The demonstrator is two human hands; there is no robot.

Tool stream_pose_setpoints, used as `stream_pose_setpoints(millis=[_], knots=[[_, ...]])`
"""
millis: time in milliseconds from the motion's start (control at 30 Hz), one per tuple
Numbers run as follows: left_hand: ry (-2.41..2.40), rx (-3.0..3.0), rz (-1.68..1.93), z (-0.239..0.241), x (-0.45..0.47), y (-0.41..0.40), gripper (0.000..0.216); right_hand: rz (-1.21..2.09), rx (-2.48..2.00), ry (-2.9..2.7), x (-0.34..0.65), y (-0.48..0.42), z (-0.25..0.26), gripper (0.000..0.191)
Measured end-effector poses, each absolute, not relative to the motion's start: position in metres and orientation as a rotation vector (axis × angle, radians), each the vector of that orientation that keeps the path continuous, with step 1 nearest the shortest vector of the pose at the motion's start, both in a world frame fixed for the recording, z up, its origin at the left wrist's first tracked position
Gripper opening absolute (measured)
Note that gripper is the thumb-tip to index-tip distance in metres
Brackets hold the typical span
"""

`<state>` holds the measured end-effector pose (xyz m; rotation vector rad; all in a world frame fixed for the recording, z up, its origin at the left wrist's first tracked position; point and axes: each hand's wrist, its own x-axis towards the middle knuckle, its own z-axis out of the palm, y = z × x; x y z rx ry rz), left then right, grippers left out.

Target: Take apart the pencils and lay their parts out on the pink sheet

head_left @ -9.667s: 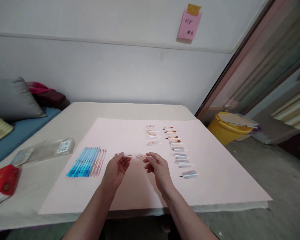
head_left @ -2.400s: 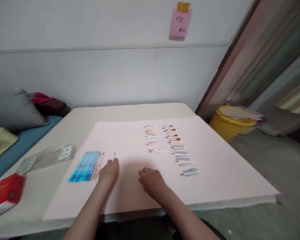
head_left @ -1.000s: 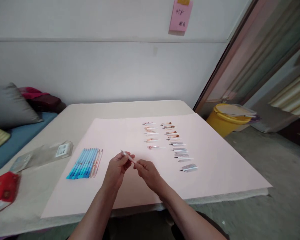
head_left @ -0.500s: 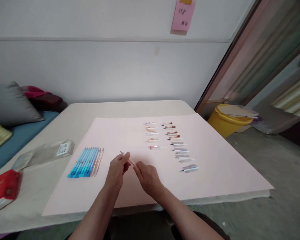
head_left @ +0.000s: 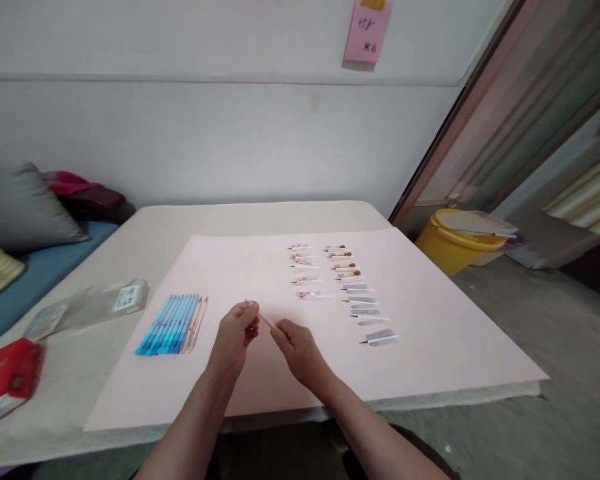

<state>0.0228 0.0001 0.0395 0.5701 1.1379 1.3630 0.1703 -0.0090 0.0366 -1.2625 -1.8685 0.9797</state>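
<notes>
A slim pale pink pen [head_left: 267, 321] is held slantwise between my two hands above the pink sheet. My left hand [head_left: 234, 337] pinches its upper left end, with a small light tip showing at the thumb. My right hand [head_left: 299, 350] closes around the lower right end, hiding that part. Left of my hands, several blue pens [head_left: 167, 325] lie side by side, with a few pink pens [head_left: 196, 325] along their right edge. Small pen parts with dark tips and thin white tubes lie in two columns, a left column [head_left: 307, 294] and a right column [head_left: 361, 300].
The pink sheet [head_left: 430, 333] covers much of the cloth-topped table [head_left: 250, 217]. A clear plastic sleeve [head_left: 93, 308] and a red packet [head_left: 13, 377] lie at the left. A yellow bucket [head_left: 443, 247] stands beyond the right edge, and a wall rises behind.
My left fingers have shifted to cover more of the pen's upper end. The hands are slightly further apart, so more of the pink barrel shows between them.
</notes>
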Motion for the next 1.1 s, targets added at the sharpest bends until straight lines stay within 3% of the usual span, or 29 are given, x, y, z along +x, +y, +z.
stream_pose_setpoints(millis=[200,1100], knots=[[1.007,0.510,1.387,0.0420,0.0227,0.0013,0.032,0.991,-1.269,-1.851,0.1712,-0.0084,0.0378,0.030],[1.144,0.519,1.374,0.0405,0.0220,0.0016,0.030,0.991,-1.252,-1.856,0.1696,-0.0096,0.0347,0.029]])
